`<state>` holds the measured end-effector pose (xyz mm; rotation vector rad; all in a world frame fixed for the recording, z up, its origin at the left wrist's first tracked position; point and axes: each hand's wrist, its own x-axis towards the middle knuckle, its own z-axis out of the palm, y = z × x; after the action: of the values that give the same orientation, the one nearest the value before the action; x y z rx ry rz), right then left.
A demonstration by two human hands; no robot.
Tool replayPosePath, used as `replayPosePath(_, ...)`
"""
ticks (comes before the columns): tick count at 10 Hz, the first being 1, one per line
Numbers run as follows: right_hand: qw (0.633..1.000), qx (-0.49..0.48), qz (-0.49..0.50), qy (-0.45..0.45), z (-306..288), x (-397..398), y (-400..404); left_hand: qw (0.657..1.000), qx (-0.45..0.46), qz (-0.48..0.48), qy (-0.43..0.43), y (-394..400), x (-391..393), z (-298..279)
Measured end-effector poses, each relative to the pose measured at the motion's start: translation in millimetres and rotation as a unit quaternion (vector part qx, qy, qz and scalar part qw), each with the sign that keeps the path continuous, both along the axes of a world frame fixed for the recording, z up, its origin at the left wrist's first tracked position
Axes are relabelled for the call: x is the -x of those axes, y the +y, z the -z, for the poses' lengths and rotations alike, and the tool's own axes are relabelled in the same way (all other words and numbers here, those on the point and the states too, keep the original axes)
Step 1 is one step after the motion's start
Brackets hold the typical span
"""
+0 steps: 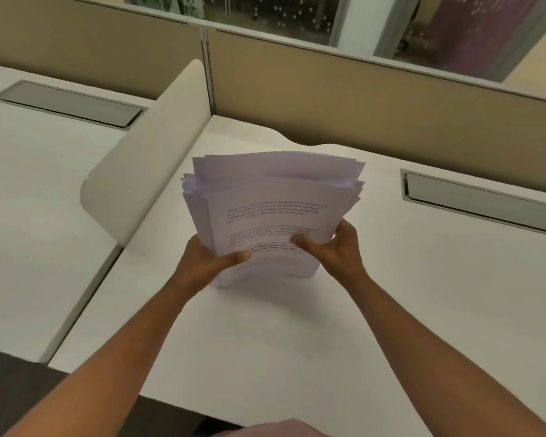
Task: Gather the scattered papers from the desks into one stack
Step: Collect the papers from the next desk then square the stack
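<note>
White bench (375, 310) in an office, tan divider wall (360, 99) behind. Stack of papers (271, 212) standing on its bottom edge on the bench, top edges fanned and uneven. Black printed lines on the front sheet, too blurry to read. Left hand (208, 263) and right hand (338, 247) gripping the stack's sides, thumbs pressed on the front page, other fingers hidden behind. Grey cable slot (483, 203) off to the right.
</note>
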<state>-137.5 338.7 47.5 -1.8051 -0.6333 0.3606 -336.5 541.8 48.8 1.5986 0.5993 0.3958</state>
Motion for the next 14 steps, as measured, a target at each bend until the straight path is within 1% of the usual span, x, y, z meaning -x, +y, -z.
replayPosePath(1, 0.999, 0.009, -0.023, 0.022, 4, 15, 2, 1.000, -0.010, -0.009, 0.016, -2, -1, 5)
replayPosePath(2, 0.998, 0.052, -0.045, 0.000, 0, 17, -2, 0.998, -0.043, -0.038, 0.020, -6, -9, 2)
replayPosePath(3, 0.998, 0.054, -0.026, -0.015, -14, 19, -23, 0.999, -0.042, -0.009, 0.018, -20, -23, -8)
replayPosePath(4, 0.999, 0.020, 0.026, 0.018, -22, 22, -68, 0.998, 0.003, 0.054, 0.013, -50, -41, -15)
replayPosePath(5, 0.996, 0.041, 0.068, 0.040, -25, 30, -135, 0.989, 0.021, 0.145, 0.033, -98, -66, -16)
replayPosePath(6, 0.989, 0.052, 0.129, 0.049, -23, 53, -200, 0.969, 0.012, 0.236, 0.074, -150, -84, -14)
replayPosePath(7, 0.968, 0.040, 0.233, 0.080, -16, 87, -285, 0.931, 0.006, 0.349, 0.102, -227, -94, -17)
replayPosePath(8, 0.941, 0.023, 0.319, 0.109, -8, 128, -368, 0.897, 0.022, 0.428, 0.109, -307, -93, -25)
replayPosePath(9, 0.913, -0.004, 0.390, 0.116, -1, 178, -446, 0.864, 0.029, 0.488, 0.120, -391, -82, -31)
replayPosePath(10, 0.881, -0.022, 0.456, 0.123, 5, 234, -518, 0.828, 0.012, 0.543, 0.143, -475, -61, -23)
replayPosePath(11, 0.850, -0.029, 0.503, 0.156, 20, 290, -580, 0.788, -0.019, 0.591, 0.172, -551, -32, -11)
replayPosePath(12, 0.823, -0.037, 0.535, 0.188, 44, 339, -632, 0.757, -0.055, 0.626, 0.181, -617, -3, 1)
replayPosePath(13, 0.793, -0.047, 0.568, 0.217, 65, 376, -669, 0.724, -0.095, 0.650, 0.210, -672, 18, 14)
replayPosePath(14, 0.778, -0.023, 0.593, 0.205, 82, 393, -694, 0.682, -0.101, 0.671, 0.273, -721, 26, 29)
